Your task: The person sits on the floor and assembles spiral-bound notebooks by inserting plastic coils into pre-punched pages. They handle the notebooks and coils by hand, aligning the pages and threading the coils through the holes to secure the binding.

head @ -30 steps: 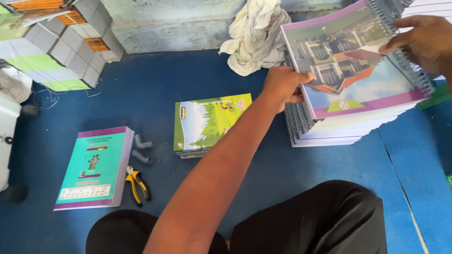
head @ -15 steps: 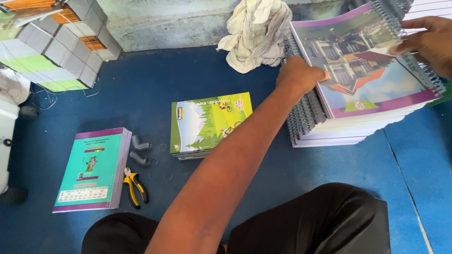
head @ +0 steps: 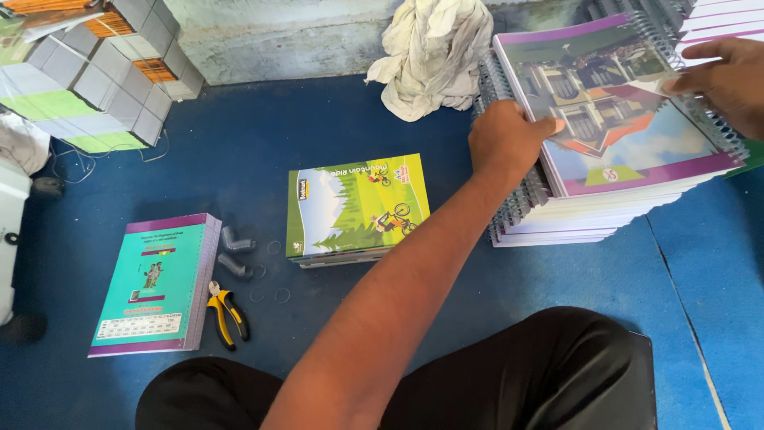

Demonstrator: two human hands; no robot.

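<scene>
**Purple-edged notebook held atop spiral-bound stack**

Purple-bordered top notebook (head: 617,103) on spiral-bound stack (head: 573,219), gripped at near-left edge by left hand (head: 505,139), pinched at far-right corner by right hand (head: 724,80). Left of stack: green-covered pile (head: 354,207); farther left, yellow-handled pliers (head: 225,313), teal book pile (head: 155,283). Behind stack: crumpled cloth (head: 434,52).

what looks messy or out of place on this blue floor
The stack of spiral-bound notebooks is uneven, its lower books fanned out of line. A crumpled cloth lies heaped against the wall. Yellow-handled pliers and small grey pieces lie loose beside the teal book stack.
</scene>
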